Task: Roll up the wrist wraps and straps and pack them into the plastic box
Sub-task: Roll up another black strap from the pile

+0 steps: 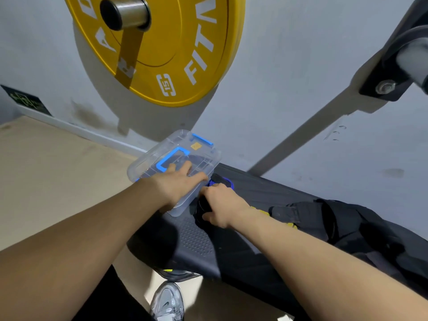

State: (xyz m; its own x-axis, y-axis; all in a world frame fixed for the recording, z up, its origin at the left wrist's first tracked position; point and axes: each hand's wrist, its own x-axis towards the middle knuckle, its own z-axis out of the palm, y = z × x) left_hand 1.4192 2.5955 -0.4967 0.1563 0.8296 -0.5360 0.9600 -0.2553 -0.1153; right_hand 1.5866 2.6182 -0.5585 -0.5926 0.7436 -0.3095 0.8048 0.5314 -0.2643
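The clear plastic box [148,165] sits at the end of the dark, padded tabletop [254,195], its lid apparently still on. The left hand [183,181] lies flat on the lid, fingers straight, beside the blue handle [166,158]. Just beside the box, the right hand [220,205] curls round a soft black bundle of wraps [222,180] edged in blue. This looks like an early step of gathering and steadying. Next, the rigid lid must be unlatched and the limp fabric rolled tight.
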